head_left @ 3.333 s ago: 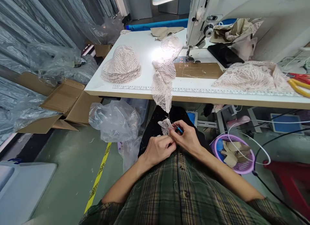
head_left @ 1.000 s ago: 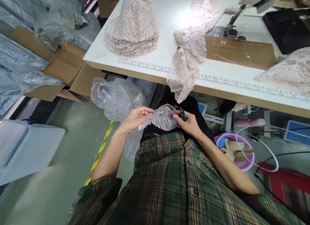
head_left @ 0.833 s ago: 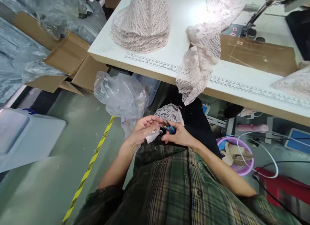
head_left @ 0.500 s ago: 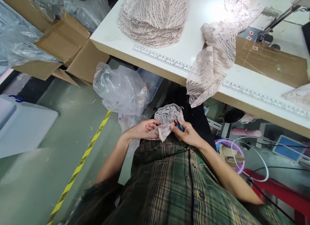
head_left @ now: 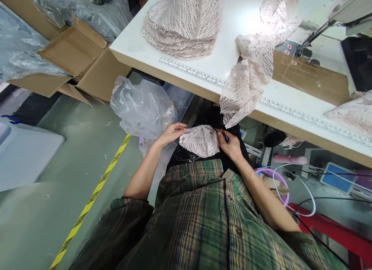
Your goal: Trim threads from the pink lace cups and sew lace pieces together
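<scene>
A cup-shaped piece of pale pink lace (head_left: pixel 200 141) is spread over my lap between both hands. My left hand (head_left: pixel 172 133) pinches its upper left corner. At the right edge of the lace, my right hand (head_left: pixel 231 145) is closed around small thread snips (head_left: pixel 226 137) with a blue part showing. The dark tips of the snips point up and left, beside the lace edge. Whether the right fingers also grip the lace is hard to tell.
On the white sewing table (head_left: pixel 130 41) are a lace stack (head_left: pixel 183 28) and a lace strip (head_left: pixel 244 84) hanging over the front edge. A sewing machine (head_left: pixel 343 10) stands at right. Plastic bags (head_left: pixel 142 103), a cardboard box (head_left: pixel 99 72) and a purple basket (head_left: pixel 286 184) surround my lap.
The lace piece has been turned and spread flat, where before it was bunched near my waist. Both hands have moved forward and apart, the snips staying in my right hand.
</scene>
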